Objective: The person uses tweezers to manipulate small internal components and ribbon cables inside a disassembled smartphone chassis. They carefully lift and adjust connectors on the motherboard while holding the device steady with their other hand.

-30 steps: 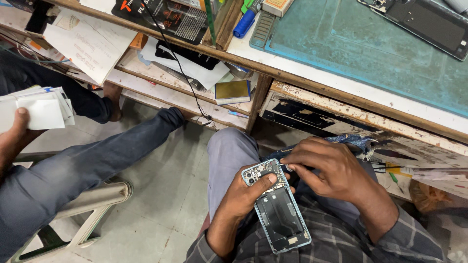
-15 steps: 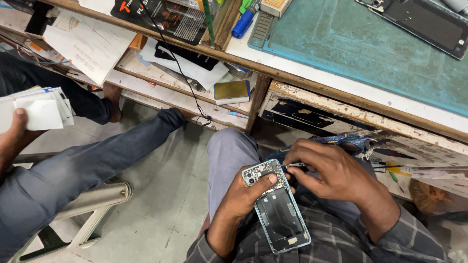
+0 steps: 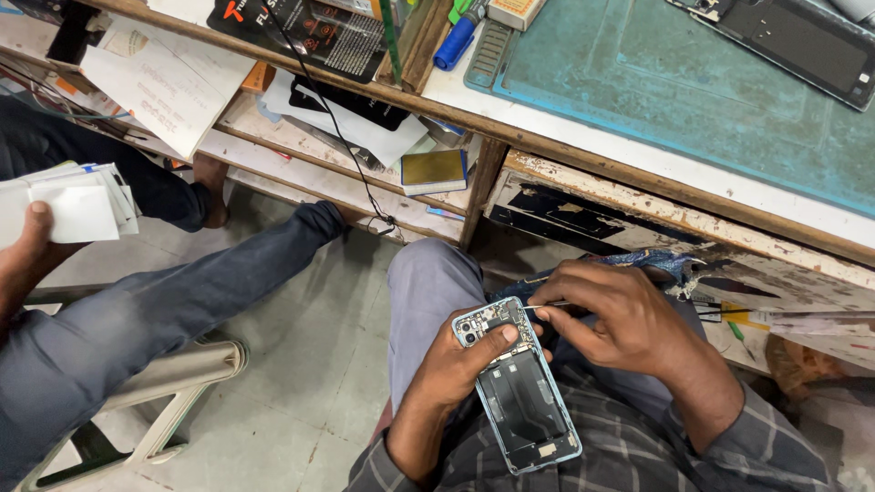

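smartphone (image 3: 518,387) lies over the lap with its back cover already off and the insides bare; left hand (image 3: 465,360) fingers clasp its top edge, right hand (image 3: 611,319) fingers pinch a thin tool (image 3: 545,306) at the board beside the camera; farther off, the counter (image 3: 583,159) carries a teal mat (image 3: 656,82)

tool tip: thin metal tool (image 3: 547,305) under the right hand (image 3: 629,333); too small to tell its kind, far end hidden by fingers (image 3: 561,321).
opened phone (image 3: 518,383): left edge covered by left hand (image 3: 460,364); inner parts too small to tell.
dark device (image 3: 784,41), far right of surface (image 3: 638,100): cut by top edge.
co-worker's hand (image 3: 23,260), left: cut by frame edge; white cards (image 3: 77,205) partly out of view.
blue pen (image 3: 453,41): top cut off.
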